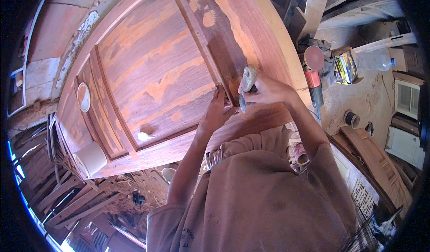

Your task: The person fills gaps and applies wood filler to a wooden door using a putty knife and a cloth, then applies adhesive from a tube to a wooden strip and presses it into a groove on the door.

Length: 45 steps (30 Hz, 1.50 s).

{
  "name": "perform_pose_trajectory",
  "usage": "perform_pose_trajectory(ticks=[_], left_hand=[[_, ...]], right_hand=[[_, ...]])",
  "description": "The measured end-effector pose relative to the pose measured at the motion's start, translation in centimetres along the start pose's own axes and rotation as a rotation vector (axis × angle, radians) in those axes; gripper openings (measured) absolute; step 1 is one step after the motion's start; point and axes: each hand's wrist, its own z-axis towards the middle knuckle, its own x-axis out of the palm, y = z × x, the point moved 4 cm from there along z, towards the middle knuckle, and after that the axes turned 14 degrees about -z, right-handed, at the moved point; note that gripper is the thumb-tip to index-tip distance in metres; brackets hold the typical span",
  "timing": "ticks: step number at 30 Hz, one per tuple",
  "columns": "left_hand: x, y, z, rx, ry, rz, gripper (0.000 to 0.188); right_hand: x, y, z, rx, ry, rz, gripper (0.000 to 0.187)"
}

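Observation:
A large reddish wooden door with raised mouldings and orange filler patches lies in front of me. My right hand is closed around a small scraper-like tool with a worn, pale, rounded handle. Its grey pointed blade points down at the door's near edge, beside the corner of the inset panel. At that same corner, my left hand rests with its fingers stretched out and thumb apart. Its fingers touch the lower end of a dark moulding strip; whether they press on it I cannot tell.
On the door are a white round lid, a cream tub and a small white lump. Right of it lie a red-and-grey disc sander, a yellow-black box and a plastic bottle. Scrap wood piles up at left.

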Motion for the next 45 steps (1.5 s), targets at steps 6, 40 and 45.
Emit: perform_pose_trajectory(ticks=[6, 40, 45], left_hand=[[-0.1, -0.4, 0.0, -0.043, 0.010, -0.078, 0.092], [-0.1, -0.3, 0.0, -0.051, -0.003, -0.080, 0.096], [-0.2, -1.0, -0.1, -0.010, -0.041, -0.020, 0.095]], right_hand=[[-0.3, 0.0, 1.4, 0.248, 0.202, 0.090, 0.020], [0.3, -1.4, 4.3, 0.311, 0.266, -0.019, 0.032], [-0.8, -1.8, 4.9, 0.257, 0.147, 0.008, 0.028]])
